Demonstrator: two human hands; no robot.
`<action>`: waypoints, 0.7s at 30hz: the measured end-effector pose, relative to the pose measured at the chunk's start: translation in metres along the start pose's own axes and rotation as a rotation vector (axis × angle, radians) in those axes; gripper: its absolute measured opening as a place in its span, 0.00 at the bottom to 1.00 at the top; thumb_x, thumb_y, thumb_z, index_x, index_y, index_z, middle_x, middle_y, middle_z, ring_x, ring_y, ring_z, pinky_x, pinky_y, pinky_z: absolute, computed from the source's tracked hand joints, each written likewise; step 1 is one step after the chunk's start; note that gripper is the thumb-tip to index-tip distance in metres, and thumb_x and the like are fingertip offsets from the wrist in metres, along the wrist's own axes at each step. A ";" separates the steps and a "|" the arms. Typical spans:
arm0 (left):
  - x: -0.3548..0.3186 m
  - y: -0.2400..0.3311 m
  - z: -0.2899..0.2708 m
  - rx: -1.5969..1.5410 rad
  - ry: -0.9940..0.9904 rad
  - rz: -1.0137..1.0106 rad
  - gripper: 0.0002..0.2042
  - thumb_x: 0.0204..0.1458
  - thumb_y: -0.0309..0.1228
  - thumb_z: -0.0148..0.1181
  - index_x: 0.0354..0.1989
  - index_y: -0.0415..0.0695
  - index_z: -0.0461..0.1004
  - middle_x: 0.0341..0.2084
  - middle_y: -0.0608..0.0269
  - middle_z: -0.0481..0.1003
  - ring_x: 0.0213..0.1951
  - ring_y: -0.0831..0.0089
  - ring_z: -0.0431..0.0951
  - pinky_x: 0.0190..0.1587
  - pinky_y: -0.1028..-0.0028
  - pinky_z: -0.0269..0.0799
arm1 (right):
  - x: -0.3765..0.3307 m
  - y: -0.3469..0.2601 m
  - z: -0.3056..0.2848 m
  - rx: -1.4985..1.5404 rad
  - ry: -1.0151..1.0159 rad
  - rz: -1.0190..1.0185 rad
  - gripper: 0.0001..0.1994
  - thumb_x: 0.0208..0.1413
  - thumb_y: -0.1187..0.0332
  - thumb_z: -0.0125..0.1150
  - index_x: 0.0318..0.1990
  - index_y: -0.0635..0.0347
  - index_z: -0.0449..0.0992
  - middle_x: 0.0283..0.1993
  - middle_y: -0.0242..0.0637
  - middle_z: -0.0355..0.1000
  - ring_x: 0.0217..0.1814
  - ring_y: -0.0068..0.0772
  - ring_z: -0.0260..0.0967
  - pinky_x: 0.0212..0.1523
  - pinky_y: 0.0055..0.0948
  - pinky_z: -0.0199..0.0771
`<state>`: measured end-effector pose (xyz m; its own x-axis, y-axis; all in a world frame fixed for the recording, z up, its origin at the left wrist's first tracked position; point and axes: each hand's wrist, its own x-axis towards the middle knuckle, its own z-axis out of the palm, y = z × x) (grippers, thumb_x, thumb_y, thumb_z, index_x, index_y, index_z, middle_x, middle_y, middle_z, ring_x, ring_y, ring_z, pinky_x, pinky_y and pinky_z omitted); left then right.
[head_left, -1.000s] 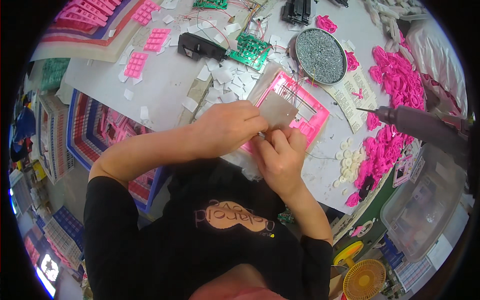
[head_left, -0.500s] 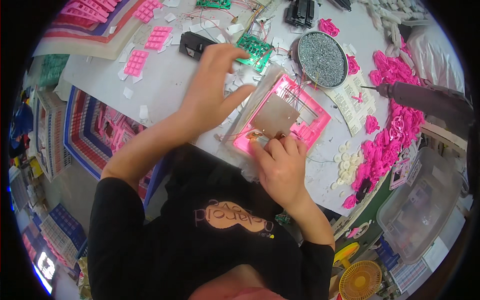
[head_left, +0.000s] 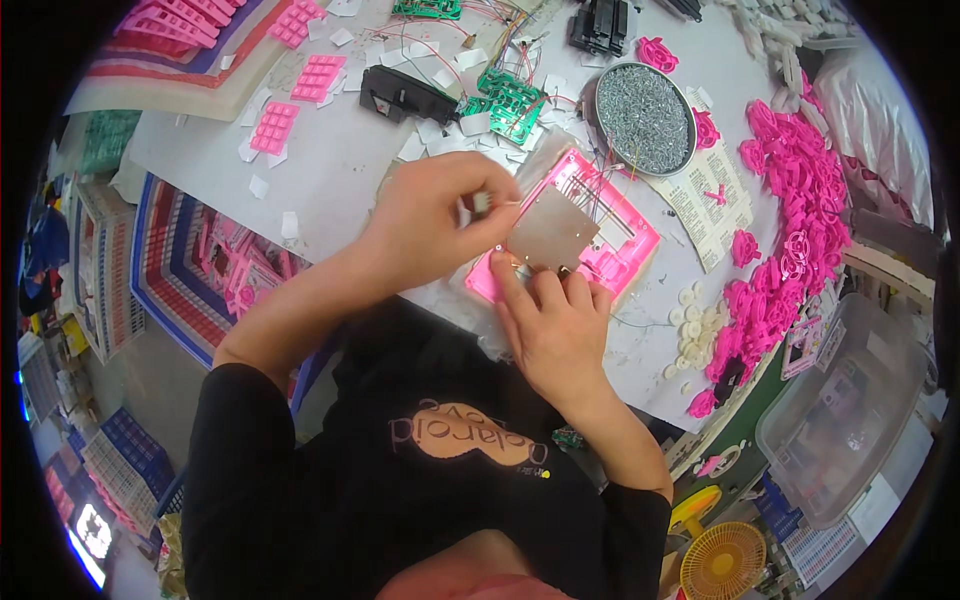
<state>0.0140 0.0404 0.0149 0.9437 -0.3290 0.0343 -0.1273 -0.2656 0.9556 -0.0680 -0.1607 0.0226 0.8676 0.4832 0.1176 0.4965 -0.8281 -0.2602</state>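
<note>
A pink plastic casing (head_left: 636, 240) lies tilted on the table in front of me, with a grey-brown metal plate (head_left: 550, 230) across its middle and thin wires at its far side. My right hand (head_left: 560, 335) presses on the casing's near edge, index finger stretched and the others curled over the plate's near side. Over the casing's left side, my left hand (head_left: 425, 210) is closed in a pinch. A small pale bit shows at its fingertips, too small to name. Clear plastic wrap (head_left: 485, 325) sticks out beneath the casing.
Beyond the casing are green circuit boards (head_left: 505, 105) with wires, a black plastic part (head_left: 405, 95) and a round tin of screws (head_left: 645, 120). Pink parts (head_left: 780, 280) and white discs (head_left: 690, 335) lie at the right. An electric screwdriver (head_left: 850, 200) juts in from the right.
My left hand has come down from the circuit boards to the casing's left side, its spread fingers now pinched. The right hand's index finger has shifted slightly up along the casing.
</note>
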 end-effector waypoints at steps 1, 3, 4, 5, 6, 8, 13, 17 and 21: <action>0.003 -0.003 0.007 -0.156 -0.001 -0.071 0.03 0.58 0.22 0.62 0.34 0.38 0.74 0.33 0.61 0.80 0.28 0.80 0.76 0.27 0.81 0.68 | 0.001 -0.001 -0.003 -0.009 -0.035 -0.004 0.25 0.53 0.64 0.68 0.61 0.48 0.76 0.39 0.32 0.69 0.40 0.37 0.63 0.44 0.39 0.59; 0.009 0.004 0.012 -0.486 -0.051 -0.310 0.04 0.57 0.24 0.64 0.35 0.37 0.76 0.30 0.65 0.81 0.24 0.84 0.75 0.25 0.80 0.69 | 0.001 -0.001 -0.005 0.032 -0.049 -0.012 0.24 0.52 0.64 0.68 0.59 0.47 0.77 0.38 0.32 0.69 0.39 0.37 0.63 0.43 0.39 0.60; 0.010 0.008 0.013 -0.651 -0.076 -0.430 0.05 0.56 0.25 0.66 0.36 0.36 0.78 0.29 0.66 0.81 0.22 0.86 0.74 0.24 0.79 0.69 | -0.001 0.000 -0.006 0.052 -0.055 -0.016 0.24 0.52 0.64 0.68 0.59 0.46 0.78 0.37 0.32 0.68 0.38 0.37 0.62 0.43 0.39 0.60; 0.009 0.006 0.015 -0.657 -0.075 -0.420 0.05 0.57 0.25 0.65 0.36 0.36 0.78 0.29 0.66 0.81 0.22 0.86 0.74 0.24 0.80 0.69 | -0.003 0.002 -0.007 0.078 -0.050 -0.012 0.23 0.51 0.64 0.69 0.57 0.48 0.79 0.37 0.32 0.68 0.38 0.37 0.62 0.43 0.39 0.61; 0.007 0.003 0.018 -0.661 -0.072 -0.410 0.05 0.57 0.25 0.65 0.36 0.36 0.78 0.30 0.66 0.81 0.22 0.86 0.75 0.23 0.81 0.68 | -0.006 0.004 -0.007 0.106 -0.043 -0.011 0.22 0.51 0.65 0.69 0.55 0.49 0.80 0.37 0.32 0.68 0.38 0.37 0.62 0.43 0.38 0.61; 0.001 0.000 0.021 -0.556 -0.051 -0.349 0.05 0.56 0.25 0.66 0.36 0.37 0.78 0.30 0.66 0.81 0.22 0.83 0.76 0.24 0.80 0.69 | -0.007 0.006 -0.006 0.150 -0.016 -0.012 0.19 0.50 0.66 0.70 0.52 0.51 0.81 0.37 0.32 0.69 0.38 0.37 0.63 0.43 0.38 0.62; -0.009 0.009 0.014 0.144 -0.131 0.182 0.07 0.52 0.27 0.69 0.37 0.41 0.80 0.27 0.63 0.79 0.25 0.67 0.79 0.28 0.72 0.72 | -0.013 0.015 -0.011 0.208 0.057 -0.024 0.18 0.47 0.66 0.72 0.48 0.58 0.82 0.38 0.38 0.73 0.40 0.40 0.68 0.46 0.40 0.67; -0.017 0.011 0.024 0.190 -0.216 0.319 0.06 0.49 0.24 0.68 0.35 0.41 0.78 0.27 0.58 0.77 0.27 0.59 0.78 0.29 0.68 0.72 | -0.012 0.025 -0.028 0.410 0.276 0.059 0.16 0.44 0.72 0.74 0.43 0.61 0.81 0.42 0.39 0.76 0.41 0.43 0.71 0.42 0.39 0.71; -0.016 0.014 0.033 0.295 -0.291 0.413 0.09 0.47 0.24 0.67 0.37 0.43 0.77 0.29 0.58 0.76 0.32 0.57 0.79 0.34 0.64 0.73 | -0.002 0.033 -0.032 0.440 0.290 0.021 0.13 0.45 0.76 0.73 0.40 0.62 0.80 0.38 0.38 0.77 0.37 0.42 0.73 0.38 0.36 0.74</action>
<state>-0.0125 0.0123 0.0178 0.6803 -0.6832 0.2655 -0.5860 -0.2894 0.7569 -0.0525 -0.1979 0.0447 0.8802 0.3180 0.3524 0.4745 -0.6089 -0.6357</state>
